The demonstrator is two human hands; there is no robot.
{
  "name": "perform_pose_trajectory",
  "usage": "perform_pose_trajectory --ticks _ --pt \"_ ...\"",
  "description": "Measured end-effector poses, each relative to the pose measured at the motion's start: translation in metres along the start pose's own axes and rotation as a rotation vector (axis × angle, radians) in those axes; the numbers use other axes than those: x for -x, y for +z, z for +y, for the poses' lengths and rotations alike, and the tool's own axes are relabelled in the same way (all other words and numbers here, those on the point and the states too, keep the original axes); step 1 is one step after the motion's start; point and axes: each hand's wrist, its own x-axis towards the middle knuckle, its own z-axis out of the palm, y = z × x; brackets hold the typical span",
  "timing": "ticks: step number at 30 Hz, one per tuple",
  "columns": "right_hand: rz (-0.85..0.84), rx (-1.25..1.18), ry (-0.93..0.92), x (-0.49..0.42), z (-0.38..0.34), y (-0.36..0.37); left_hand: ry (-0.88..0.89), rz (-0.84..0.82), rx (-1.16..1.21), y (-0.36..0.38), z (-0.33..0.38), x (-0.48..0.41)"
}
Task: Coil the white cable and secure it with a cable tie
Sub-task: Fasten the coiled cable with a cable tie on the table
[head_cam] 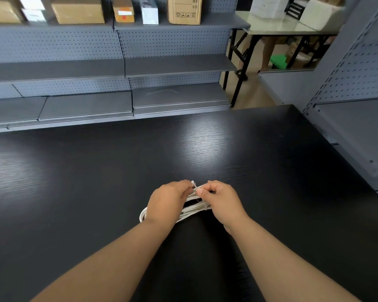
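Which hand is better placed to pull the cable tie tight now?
Probably the right hand: it pinches the cable tie, while the left hand grips the white cable beside the tie head.

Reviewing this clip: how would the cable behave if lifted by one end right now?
Probably floppy: the cable shows strands splaying unevenly. Likely light, since it is thin. The cable tie looks not yet cinched, so loops may spill.
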Motion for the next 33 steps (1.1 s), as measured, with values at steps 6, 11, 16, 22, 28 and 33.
perform_pose_trajectory --ticks 6,11,16,22,28,33 --pt "-0.022 -0.039 0.034 0.001 -0.0038 -0.0011 0.014 0.012 -0.014 -0.0006 0.0019 0.0014" --pt "-0.036 -0.097 0.053 0.0019 -0.007 -0.004 0.039 0.021 -0.023 -0.0013 0.0034 0.0021" --pt "-0.026 -0.106 0.039 0.0001 -0.0044 -0.0029 0.085 0.073 -0.044 0.0047 0.0009 0.0028" --pt "-0.009 -0.1 0.024 0.0009 -0.0048 -0.0028 0.078 0.082 0.027 0.0045 0.0015 0.0022" --pt "0.006 -0.076 -0.006 0.0006 -0.0012 -0.0022 0.022 0.063 0.097 0.0004 0.0018 0.0019" --pt "-0.011 -0.071 -0.012 0.002 -0.003 -0.0033 0.029 -0.004 0.084 -0.0028 0.0009 0.0023"
